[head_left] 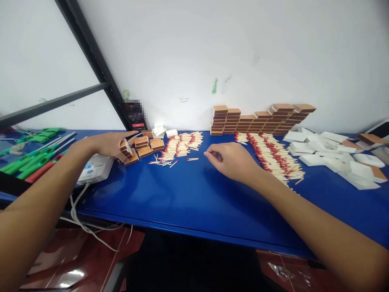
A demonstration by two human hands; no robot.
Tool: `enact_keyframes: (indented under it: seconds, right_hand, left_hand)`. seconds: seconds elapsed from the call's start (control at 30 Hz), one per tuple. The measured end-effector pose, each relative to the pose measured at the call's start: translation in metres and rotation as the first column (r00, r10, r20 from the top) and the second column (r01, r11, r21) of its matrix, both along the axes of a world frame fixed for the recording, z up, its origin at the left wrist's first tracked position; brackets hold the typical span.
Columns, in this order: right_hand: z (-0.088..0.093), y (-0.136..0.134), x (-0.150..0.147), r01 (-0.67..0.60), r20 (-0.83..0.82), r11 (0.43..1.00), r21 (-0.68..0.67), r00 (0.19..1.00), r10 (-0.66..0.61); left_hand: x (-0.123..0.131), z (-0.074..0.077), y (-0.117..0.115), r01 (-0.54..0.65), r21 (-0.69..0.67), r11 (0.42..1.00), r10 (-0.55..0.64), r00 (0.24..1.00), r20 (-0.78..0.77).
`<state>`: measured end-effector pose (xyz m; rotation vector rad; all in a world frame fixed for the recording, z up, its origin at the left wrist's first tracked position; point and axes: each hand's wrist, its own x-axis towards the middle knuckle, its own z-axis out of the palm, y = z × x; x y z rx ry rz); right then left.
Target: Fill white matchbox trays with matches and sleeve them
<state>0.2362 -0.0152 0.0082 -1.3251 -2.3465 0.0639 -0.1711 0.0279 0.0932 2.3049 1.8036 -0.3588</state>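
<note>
At the left, my left hand reaches over a group of matchboxes, its fingers closed around a brown-and-white matchbox. My right hand hovers above the blue table between two heaps of matches, thumb and fingers curled together. Nothing shows between those fingertips. Left of it lies a smaller heap of red-tipped matches, with a few loose ones in front. A larger spread of matches lies to its right, partly hidden by my right wrist.
Stacked matchboxes line the wall. White inner trays are piled at the right. At the left are a white power strip with hanging cables, green-handled tools and a dark metal frame. The blue table's front edge runs below.
</note>
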Motion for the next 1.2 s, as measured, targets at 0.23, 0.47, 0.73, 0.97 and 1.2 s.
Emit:
enact_keyframes:
  seconds: [0.23, 0.47, 0.73, 0.97, 1.2]
  right_hand:
    - [-0.001, 0.001, 0.001, 0.007, 0.006, 1.000, -0.018, 1.000, -0.007]
    - [-0.003, 0.001, 0.001, 0.005, 0.000, 1.000, -0.009, 1.000, -0.005]
    - [-0.002, 0.001, 0.003, 0.014, -0.016, 1.000, -0.009, 1.000, -0.014]
    - [0.001, -0.001, 0.001, 0.014, 0.004, 1.000, -0.004, 1.000, -0.014]
    - [0.001, -0.002, 0.000, 0.009, 0.005, 1.000, -0.009, 1.000, -0.009]
  left_hand:
    - [0.000, -0.011, 0.008, 0.044, 0.010, 0.999, -0.043, 0.996, -0.085]
    - [-0.001, -0.021, 0.009, 0.016, 0.035, 0.999, -0.012, 0.993, -0.117]
    - [0.001, -0.016, 0.006, 0.029, 0.039, 0.999, -0.026, 0.997, -0.078]
    - [-0.004, -0.011, -0.003, -0.023, 0.049, 0.999, 0.028, 0.994, -0.109]
    - [0.004, -0.015, -0.007, 0.000, 0.028, 1.000, 0.004, 0.990, -0.144]
